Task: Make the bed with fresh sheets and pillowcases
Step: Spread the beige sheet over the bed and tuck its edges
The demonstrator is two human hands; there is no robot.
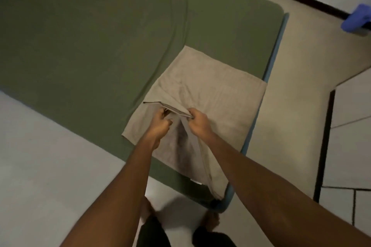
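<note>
A low mattress [80, 46] covered with a green fitted sheet lies on the floor, creased near its middle. On its near right corner lies a folded beige sheet [216, 86]. My left hand [161, 122] and my right hand [197, 120] both grip the folded edge of an upper layer of this beige sheet, close together, lifting it a little off the layers beneath. Part of the beige fabric hangs down from my right hand over the mattress's near edge.
Pale tiled floor [301, 78] surrounds the mattress. A blue rim [276, 50] shows along the mattress's right side. A blue object [357, 19] sits at the far right by a dark skirting board. My feet stand just below the mattress's near edge.
</note>
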